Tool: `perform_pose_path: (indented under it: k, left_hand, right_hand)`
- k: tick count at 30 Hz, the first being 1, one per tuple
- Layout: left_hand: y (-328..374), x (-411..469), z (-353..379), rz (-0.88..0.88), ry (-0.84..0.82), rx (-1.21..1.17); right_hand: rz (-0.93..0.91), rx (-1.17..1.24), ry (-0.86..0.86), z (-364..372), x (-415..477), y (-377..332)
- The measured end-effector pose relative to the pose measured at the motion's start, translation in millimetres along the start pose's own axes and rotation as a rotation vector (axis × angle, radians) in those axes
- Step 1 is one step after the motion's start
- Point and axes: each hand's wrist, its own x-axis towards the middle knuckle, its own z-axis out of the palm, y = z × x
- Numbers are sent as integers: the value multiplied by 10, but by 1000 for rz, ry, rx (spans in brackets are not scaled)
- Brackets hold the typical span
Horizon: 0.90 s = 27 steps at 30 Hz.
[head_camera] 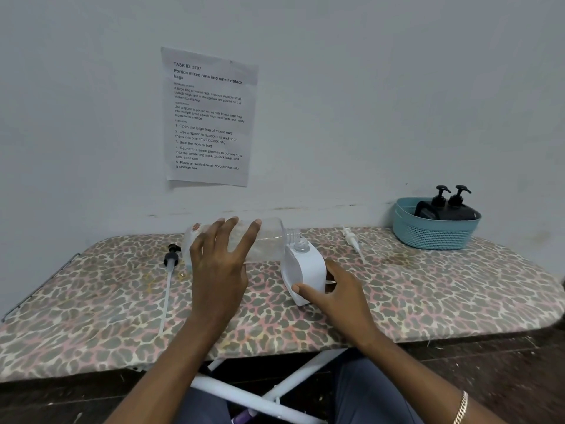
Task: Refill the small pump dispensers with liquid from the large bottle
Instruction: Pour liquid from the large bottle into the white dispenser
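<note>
My left hand [221, 261] grips the large clear bottle [269, 240], which is tipped on its side with its open mouth over the neck of a small white dispenser [305, 267]. My right hand [333, 293] holds that dispenser at its base, thumb on the front and fingers behind; the dispenser leans slightly. A black pump head with a long tube [171, 270] lies on the board to the left. A white pump head [351, 240] lies to the right.
A teal basket [434, 232] at the back right holds two black pump dispensers [449, 206]. The work surface is a leopard-print ironing board [428, 286] against a grey wall. A printed sheet [209, 117] hangs on the wall.
</note>
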Motion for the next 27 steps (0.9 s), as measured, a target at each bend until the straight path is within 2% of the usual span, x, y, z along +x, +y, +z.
perform_pose_path:
  k: [27]
  left_hand:
    - [19, 67, -82, 39, -22, 64]
  right_hand:
    - [-12, 14, -9, -8, 5, 14]
